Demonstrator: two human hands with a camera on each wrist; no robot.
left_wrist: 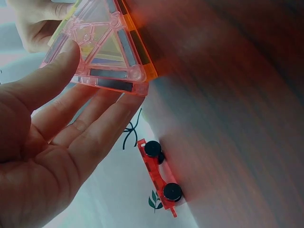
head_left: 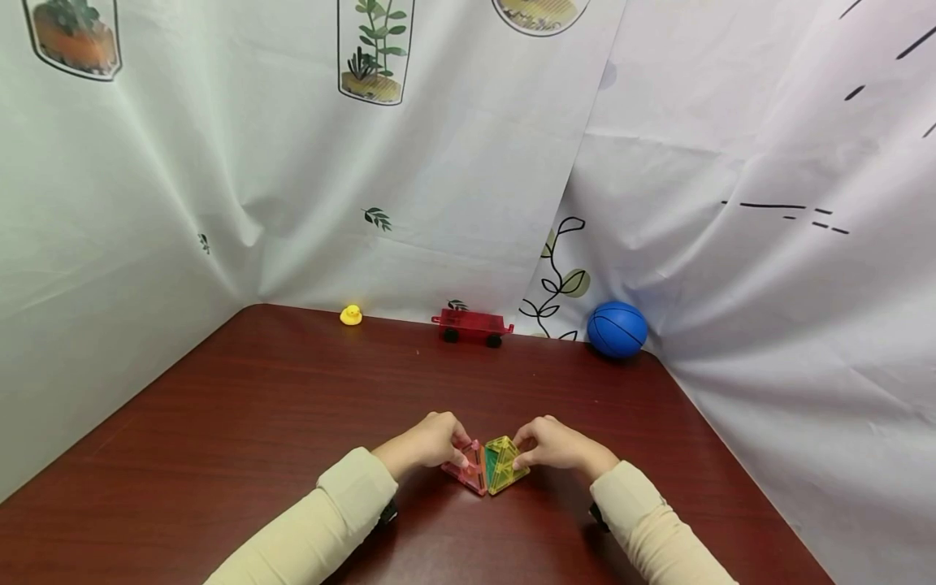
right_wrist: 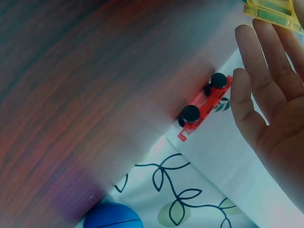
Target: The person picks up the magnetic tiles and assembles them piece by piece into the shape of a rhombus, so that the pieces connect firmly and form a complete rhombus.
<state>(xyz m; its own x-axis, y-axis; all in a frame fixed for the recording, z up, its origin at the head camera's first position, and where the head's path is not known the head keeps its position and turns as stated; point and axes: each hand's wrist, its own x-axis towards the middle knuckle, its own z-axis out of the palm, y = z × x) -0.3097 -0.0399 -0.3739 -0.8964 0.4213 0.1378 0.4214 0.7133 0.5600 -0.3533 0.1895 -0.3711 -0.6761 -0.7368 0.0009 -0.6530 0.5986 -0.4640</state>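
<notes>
My left hand (head_left: 431, 443) pinches a translucent pink triangular magnetic tile (left_wrist: 105, 57) between thumb and fingers. An orange tile (left_wrist: 138, 42) lies along one side of the pink one. Close by on the right, my right hand (head_left: 561, 445) grips a translucent yellow triangular magnetic tile (head_left: 508, 470) by its outer side. A green tile (head_left: 491, 458) shows beside the yellow one, on the side facing the orange. Both groups of tiles lean close together low over the table, nearly meeting at the front. In the right wrist view, only an edge of the yellow tile (right_wrist: 273, 15) shows above the fingers.
Along the back edge of the dark red-brown table (head_left: 292, 406) are a yellow rubber duck (head_left: 351, 315), a red toy wagon (head_left: 473, 324) with black wheels and a blue ball (head_left: 617, 329). White printed cloth (head_left: 468, 162) hangs behind and at both sides.
</notes>
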